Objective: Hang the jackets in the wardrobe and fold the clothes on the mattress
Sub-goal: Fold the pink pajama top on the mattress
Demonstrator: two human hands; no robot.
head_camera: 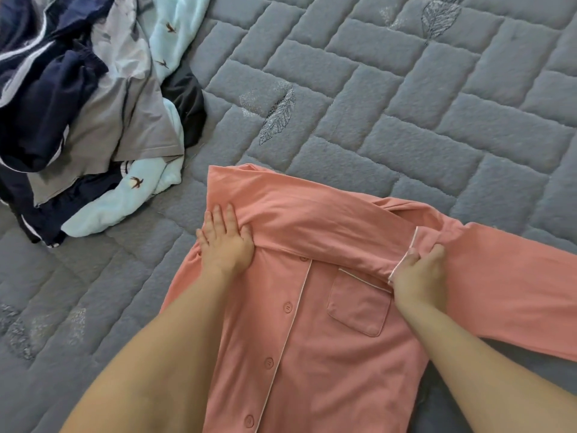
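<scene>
Both hands lie on the pink shirt [327, 354]: left hand [226, 242] pressing flat, right hand [418, 273] pinching its cuff [406, 254].

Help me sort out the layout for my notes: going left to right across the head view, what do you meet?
Pile of unfolded clothes → left hand pressing flat on the pink shirt → chest pocket → right hand pinching the piped cuff → outstretched sleeve.

Light: soft, even daylight – we see no glare.
Shadows: faint, just under the forearms and the shirt [327, 307] edges.
Focus: we get mild softness overall, quilting on the mattress [406, 120] still readable.
Edges: wide-angle bend – mattress lines curve toward the corners.
Exposure: balanced, dark clothes pile [78, 114] loses some detail.
</scene>
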